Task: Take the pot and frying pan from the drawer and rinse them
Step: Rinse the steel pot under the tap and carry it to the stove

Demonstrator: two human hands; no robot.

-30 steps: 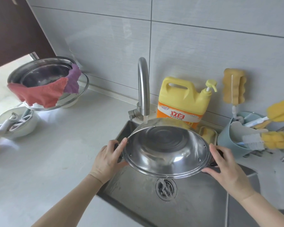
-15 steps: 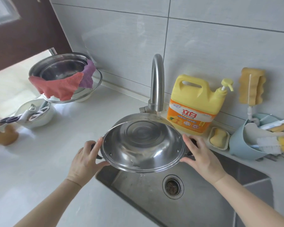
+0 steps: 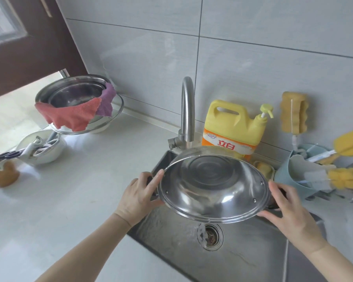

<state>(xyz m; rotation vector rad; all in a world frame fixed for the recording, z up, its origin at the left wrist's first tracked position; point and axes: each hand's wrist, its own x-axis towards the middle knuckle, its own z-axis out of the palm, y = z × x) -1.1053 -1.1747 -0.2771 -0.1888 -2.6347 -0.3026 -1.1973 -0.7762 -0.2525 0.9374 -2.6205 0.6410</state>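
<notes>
You grip the pot (image 3: 213,185) by its side handles, left hand (image 3: 139,197) and right hand (image 3: 289,210), tipping rinse water into the sink (image 3: 243,259); the frying pan, unseen, likely remains.

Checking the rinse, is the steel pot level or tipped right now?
Tipped: the steel pot faces the camera, its near rim low, and water pours off it toward the sink drain.

The pot (image 3: 213,186) covers its own handles, the lower part of the soap bottle (image 3: 233,127) and most of the soap dish (image 3: 263,168), so we cannot see how the hands grip. At the left edge, the brown thing (image 3: 2,176) on the tabletop (image 3: 69,190) is blurred and cut off.
</notes>
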